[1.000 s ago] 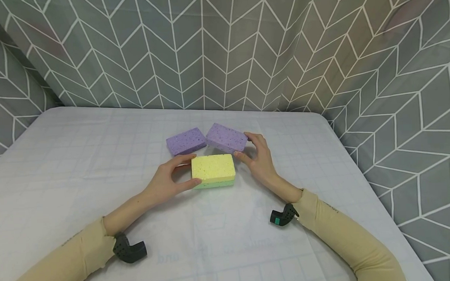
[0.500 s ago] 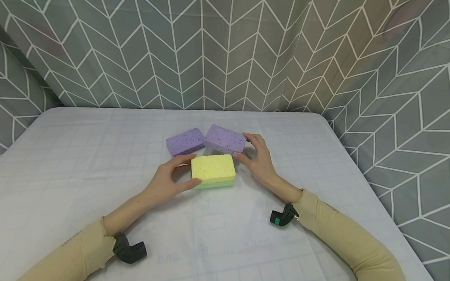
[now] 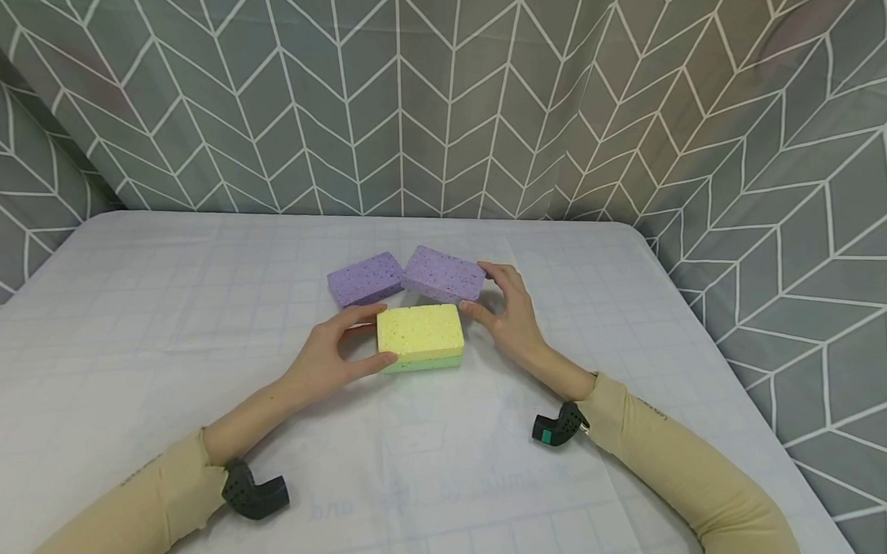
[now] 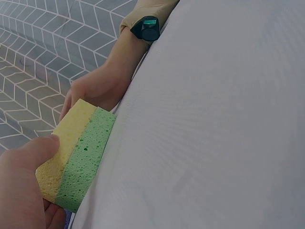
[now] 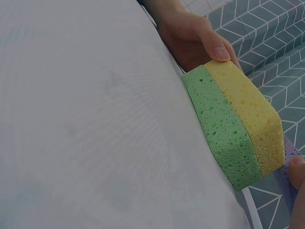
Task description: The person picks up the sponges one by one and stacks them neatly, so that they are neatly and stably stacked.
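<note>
Yellow sponge [image 3: 419, 331] atop green sponge [image 5: 219, 129], purple sponges [image 3: 443, 273] just behind.

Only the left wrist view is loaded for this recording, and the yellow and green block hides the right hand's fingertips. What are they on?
Observer: The head view shows the right hand pinching the right end of a light purple sponge, thumb in front.

Operator: Is that the only purple one?

Observer: No. In the head view, a darker purple sponge lies just to the left of it.

Operator: Where is the yellow and green block relative to those two?

Observer: In front of both, nearer the bottom of the head view.
</note>
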The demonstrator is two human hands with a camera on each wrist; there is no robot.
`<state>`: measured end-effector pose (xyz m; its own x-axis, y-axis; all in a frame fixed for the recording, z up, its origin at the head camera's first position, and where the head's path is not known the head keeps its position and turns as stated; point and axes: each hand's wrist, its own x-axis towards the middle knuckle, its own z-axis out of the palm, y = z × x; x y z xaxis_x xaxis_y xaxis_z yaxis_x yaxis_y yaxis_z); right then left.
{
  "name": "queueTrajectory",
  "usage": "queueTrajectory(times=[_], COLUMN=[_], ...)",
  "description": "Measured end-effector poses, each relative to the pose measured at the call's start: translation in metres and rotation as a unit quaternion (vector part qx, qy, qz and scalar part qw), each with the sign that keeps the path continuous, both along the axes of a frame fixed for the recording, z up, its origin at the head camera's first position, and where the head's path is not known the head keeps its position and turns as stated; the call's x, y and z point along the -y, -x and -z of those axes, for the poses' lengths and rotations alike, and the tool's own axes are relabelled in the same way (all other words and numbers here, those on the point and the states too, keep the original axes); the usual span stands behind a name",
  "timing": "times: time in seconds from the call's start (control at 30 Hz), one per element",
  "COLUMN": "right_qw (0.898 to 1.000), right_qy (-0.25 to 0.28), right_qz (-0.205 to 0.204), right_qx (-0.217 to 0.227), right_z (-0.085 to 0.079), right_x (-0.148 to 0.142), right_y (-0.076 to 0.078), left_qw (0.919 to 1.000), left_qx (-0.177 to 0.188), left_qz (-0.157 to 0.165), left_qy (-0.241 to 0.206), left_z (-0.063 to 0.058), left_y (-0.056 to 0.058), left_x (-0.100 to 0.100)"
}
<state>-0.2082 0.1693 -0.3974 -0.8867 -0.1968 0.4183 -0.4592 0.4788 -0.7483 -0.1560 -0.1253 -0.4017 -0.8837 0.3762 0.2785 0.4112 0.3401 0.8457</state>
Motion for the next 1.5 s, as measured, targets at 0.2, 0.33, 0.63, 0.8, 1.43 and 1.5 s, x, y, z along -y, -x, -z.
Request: queueTrajectory(times=[0.2, 0.33, 0.63, 0.8, 1.43, 1.5], right_qw=[1.000, 1.000, 1.000, 1.000, 0.998, 0.998], right_qy=[0.002, 0.004, 0.010, 0.016, 0.013, 0.015], right_qz=[-0.002, -0.004, -0.008, -0.013, -0.047, -0.054], right_qx=[-0.003, -0.003, -0.004, -0.010, -0.028, -0.032], right_z=[0.0001, -0.0004, -0.0002, 0.0006, 0.0007, 0.0012], right_x=[-0.0002, -0.0002, -0.0008, -0.0014, -0.0025, -0.0027], right_y=[-0.0003, -0.0011, -0.0020, -0.0018, -0.0033, -0.0029], left_qw=[1.0000, 1.0000, 1.0000, 1.0000, 1.0000, 1.0000], left_qx=[0.003, 0.002, 0.002, 0.000, 0.007, 0.004], left_qz=[-0.002, -0.001, -0.001, -0.001, -0.004, -0.002], left_qy=[-0.002, -0.005, -0.008, -0.008, 0.001, 0.000], left_z=[-0.0002, 0.0004, 0.0008, 0.0010, 0.0023, 0.0023], left_y=[-0.0005, -0.0007, -0.0015, -0.0019, -0.0026, -0.0030], left_x=[-0.0005, -0.0007, -0.0006, -0.0007, -0.0017, -0.0017])
